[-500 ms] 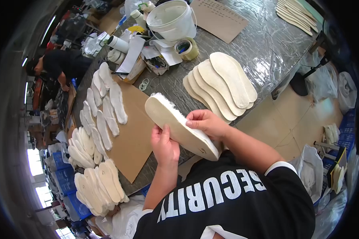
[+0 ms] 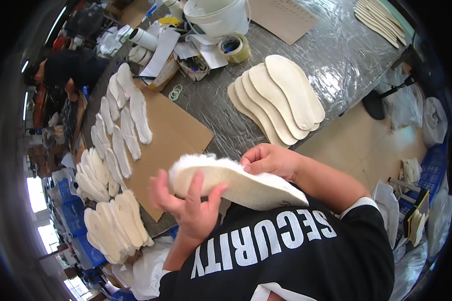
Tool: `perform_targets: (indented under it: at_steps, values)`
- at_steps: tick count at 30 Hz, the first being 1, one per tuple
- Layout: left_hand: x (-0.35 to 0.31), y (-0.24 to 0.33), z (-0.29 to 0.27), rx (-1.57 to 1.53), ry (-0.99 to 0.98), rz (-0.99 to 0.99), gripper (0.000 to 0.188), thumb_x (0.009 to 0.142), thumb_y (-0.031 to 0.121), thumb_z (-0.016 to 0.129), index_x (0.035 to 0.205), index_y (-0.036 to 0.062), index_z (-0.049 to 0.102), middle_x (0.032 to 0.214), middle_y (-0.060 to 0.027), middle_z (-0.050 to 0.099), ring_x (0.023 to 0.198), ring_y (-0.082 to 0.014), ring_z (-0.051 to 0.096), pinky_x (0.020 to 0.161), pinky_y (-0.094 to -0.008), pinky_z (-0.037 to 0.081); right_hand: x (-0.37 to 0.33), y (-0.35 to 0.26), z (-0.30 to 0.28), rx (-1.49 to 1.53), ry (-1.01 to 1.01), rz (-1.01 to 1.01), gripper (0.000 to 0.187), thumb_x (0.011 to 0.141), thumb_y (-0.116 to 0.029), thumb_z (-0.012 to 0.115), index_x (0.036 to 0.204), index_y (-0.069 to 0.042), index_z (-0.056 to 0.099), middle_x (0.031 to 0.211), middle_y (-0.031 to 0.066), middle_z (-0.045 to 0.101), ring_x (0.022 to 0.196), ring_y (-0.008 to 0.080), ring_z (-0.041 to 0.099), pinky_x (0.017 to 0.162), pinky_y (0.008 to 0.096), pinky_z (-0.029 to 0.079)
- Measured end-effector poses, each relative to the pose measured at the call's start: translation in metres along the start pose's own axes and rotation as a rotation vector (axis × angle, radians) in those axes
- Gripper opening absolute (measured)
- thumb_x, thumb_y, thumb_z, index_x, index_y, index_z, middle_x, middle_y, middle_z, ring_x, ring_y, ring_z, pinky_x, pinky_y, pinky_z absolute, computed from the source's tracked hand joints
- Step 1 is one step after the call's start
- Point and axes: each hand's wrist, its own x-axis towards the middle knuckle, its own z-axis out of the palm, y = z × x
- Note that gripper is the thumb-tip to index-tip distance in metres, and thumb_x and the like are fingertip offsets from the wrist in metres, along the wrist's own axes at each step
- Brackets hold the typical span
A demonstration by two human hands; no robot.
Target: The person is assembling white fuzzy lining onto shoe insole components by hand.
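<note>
A cream insole (image 2: 226, 183) with white fluffy fleece on its far side is held up in front of my chest, its smooth sole facing me. My right hand (image 2: 272, 161) pinches its upper edge near the middle, the fingertips partly sunk in the fleece. My left hand (image 2: 190, 204) is at the insole's left end with fingers spread; they overlap the sole, and whether they touch it I cannot tell. Beyond my right hand, a fanned stack of cream insoles (image 2: 281, 95) lies on the table. Several white fleece pieces (image 2: 119, 120) lie in rows at the left.
The dark plastic-covered table (image 2: 206, 118) carries a brown cardboard sheet (image 2: 171, 130), a white bucket (image 2: 216, 20), a tape roll (image 2: 234, 47) and more insole piles (image 2: 118, 226) at its left edge. A person (image 2: 70, 70) bends over at the far left. Plastic bags and blue crates stand at right.
The insole has tilted toward level and moved lower. My left hand has loosened from its underside, shifted left and spread its fingers. My right hand still grips the edge.
</note>
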Motion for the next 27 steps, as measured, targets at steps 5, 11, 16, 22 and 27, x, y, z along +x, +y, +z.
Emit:
perform_targets:
  at_steps: [5,11,16,22,27]
  values:
    - [0.025,0.004,-0.025,-0.165,-0.23,-0.002,0.018,0.069,0.023,0.081,0.087,0.0245,0.075,0.128,-0.0045,0.052,0.13,-0.0373,0.029,0.107,-0.0604,0.012,0.001,0.001,0.017,-0.08,-0.021,0.0,0.013,0.089,-0.016,0.066,0.081,-0.006,0.062,0.071,-0.0034,0.06,0.06,0.0031,0.054,0.054,0.0202,0.044]
    - [0.029,-0.012,-0.018,-0.333,-0.412,0.184,0.016,0.063,0.018,0.08,0.076,0.0209,0.071,0.102,0.0061,0.061,0.109,-0.0253,0.047,0.101,-0.0552,0.023,0.0,0.006,0.031,-0.219,-0.019,0.043,0.014,0.089,-0.017,0.064,0.079,-0.007,0.061,0.07,-0.0052,0.058,0.061,0.0027,0.05,0.056,0.0209,0.041]
    - [0.026,-0.019,-0.014,-0.494,-0.526,0.259,0.013,0.066,0.015,0.076,0.073,0.0148,0.066,0.093,0.0058,0.061,0.099,-0.0214,0.052,0.099,-0.0518,0.025,0.001,0.013,0.035,-0.424,-0.027,0.019,0.017,0.088,-0.018,0.063,0.077,-0.006,0.061,0.069,-0.0051,0.056,0.064,0.0035,0.048,0.059,0.0229,0.04]
    - [0.01,-0.025,-0.013,-0.567,-0.469,0.346,0.012,0.068,0.013,0.073,0.074,0.0109,0.063,0.088,0.0044,0.061,0.091,-0.0183,0.055,0.096,-0.049,0.03,0.0,0.02,0.039,-0.483,0.035,0.059,0.019,0.088,-0.02,0.064,0.077,-0.004,0.061,0.069,-0.0043,0.056,0.066,0.0045,0.048,0.062,0.0239,0.041]
    - [0.008,-0.025,-0.011,-0.63,-0.478,0.273,0.017,0.067,0.012,0.076,0.079,0.0107,0.064,0.086,0.0026,0.061,0.086,-0.0199,0.053,0.092,-0.047,0.032,0.001,0.023,0.037,-0.504,0.009,0.054,0.019,0.088,-0.02,0.064,0.076,-0.005,0.061,0.068,-0.0044,0.055,0.065,0.0049,0.048,0.061,0.024,0.041]
